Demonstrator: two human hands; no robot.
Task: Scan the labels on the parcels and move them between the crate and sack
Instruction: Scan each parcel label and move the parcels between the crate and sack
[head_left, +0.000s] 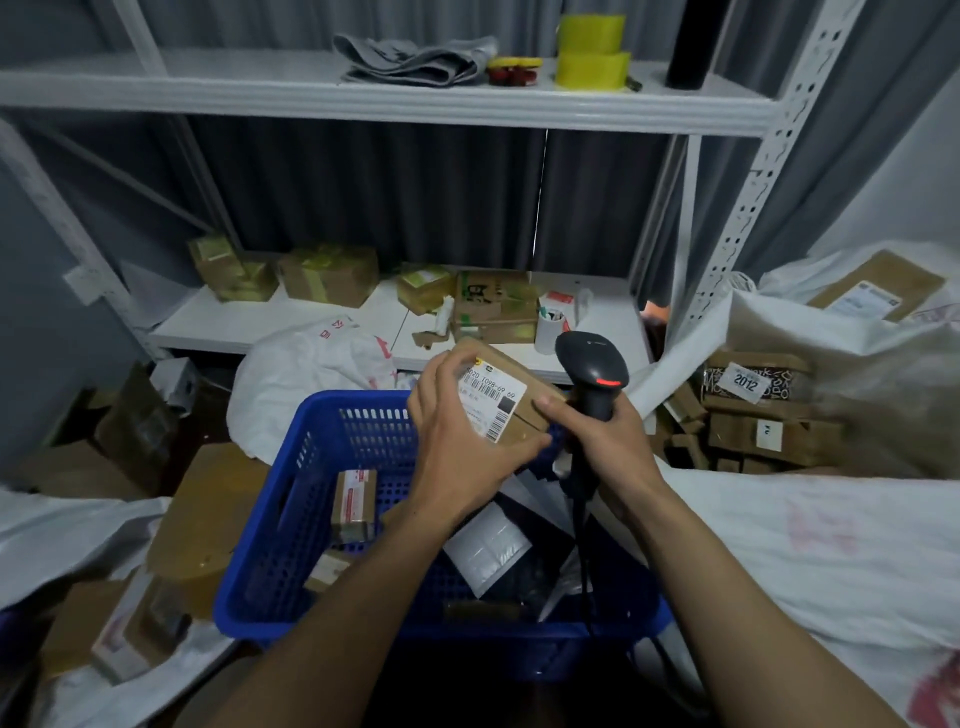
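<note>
A small brown cardboard parcel (524, 387) with a white barcode label (493, 400) is held above the far edge of the blue plastic crate (291, 519). My left hand (457, 441) grips the parcel from the left and below. My right hand (608, 441) is wrapped around the handle of a black barcode scanner (592, 364), and its thumb rests on the parcel's right edge. The scanner's head rises just right of the parcel with a red light showing. Inside the crate lie another small brown parcel (356, 501) and a grey mailer (488, 551). An open white sack (831, 374) holding several parcels stands at the right.
White metal shelving stands behind the crate; its lower shelf (291, 322) carries several taped boxes and a white cup. The upper shelf holds yellow tape rolls (592, 52) and folded cloth. More white sacks lie at the left (62, 530) and behind the crate (311, 374). Brown boxes crowd the floor at left.
</note>
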